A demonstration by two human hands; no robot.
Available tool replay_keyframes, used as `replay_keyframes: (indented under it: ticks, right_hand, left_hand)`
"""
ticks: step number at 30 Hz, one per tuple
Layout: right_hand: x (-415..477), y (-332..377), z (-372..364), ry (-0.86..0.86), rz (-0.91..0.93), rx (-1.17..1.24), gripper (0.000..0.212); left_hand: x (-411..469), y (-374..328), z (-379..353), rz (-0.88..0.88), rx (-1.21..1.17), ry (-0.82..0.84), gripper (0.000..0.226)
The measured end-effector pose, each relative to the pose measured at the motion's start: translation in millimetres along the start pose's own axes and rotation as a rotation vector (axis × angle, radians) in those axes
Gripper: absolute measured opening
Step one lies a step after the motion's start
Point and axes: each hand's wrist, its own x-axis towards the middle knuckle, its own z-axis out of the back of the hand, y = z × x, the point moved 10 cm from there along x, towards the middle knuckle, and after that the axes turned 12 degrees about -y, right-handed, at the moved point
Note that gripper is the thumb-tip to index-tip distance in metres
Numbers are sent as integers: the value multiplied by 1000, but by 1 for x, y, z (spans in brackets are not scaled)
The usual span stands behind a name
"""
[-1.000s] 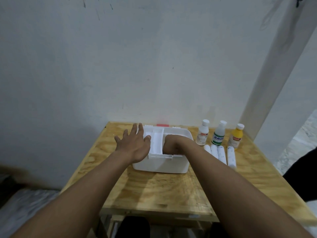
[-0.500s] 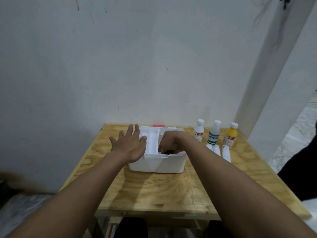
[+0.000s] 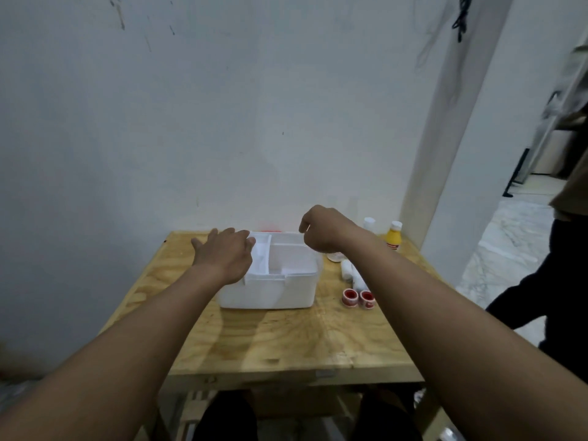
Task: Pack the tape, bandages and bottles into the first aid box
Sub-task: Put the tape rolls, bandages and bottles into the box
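A white first aid box (image 3: pixel 270 289) stands open on the wooden table (image 3: pixel 286 338), its divided inner tray showing. My left hand (image 3: pixel 224 254) lies flat on the box's left rim, fingers spread. My right hand (image 3: pixel 321 229) hovers above the box's right side, fingers curled downward, nothing visible in it. Right of the box lie white bandage rolls (image 3: pixel 351 275) and two red-and-white tape rolls (image 3: pixel 358 298). A yellow bottle (image 3: pixel 394 236) and a white bottle cap (image 3: pixel 369 222) show behind my right forearm; another bottle's base (image 3: pixel 334 256) peeks out below my wrist.
A white wall runs right behind the table, and a white pillar (image 3: pixel 445 154) stands at the back right. A person in dark trousers (image 3: pixel 560 297) stands at the right edge. The table's front half is bare wood.
My right hand has lifted out of the box and now hovers above it. My left hand stays on the left rim. The tape rolls have come into view beside the box.
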Motion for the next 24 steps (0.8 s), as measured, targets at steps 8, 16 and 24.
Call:
replay_keyframes:
  ticks: [8,16,24]
  right_hand:
    - [-28,-37,28,-79,-13,-53,47]
    - [-72,-104,22,-68,-95,-149,43]
    - [-100,-136,-9,-58,-56,-106,36]
  left_hand:
    - [-24,-81,16,-178,-82,-235,50]
    - [-70,-176,13,-520,-58,-455,36]
    - [-104,-204,-32,-541,-7,-378,27]
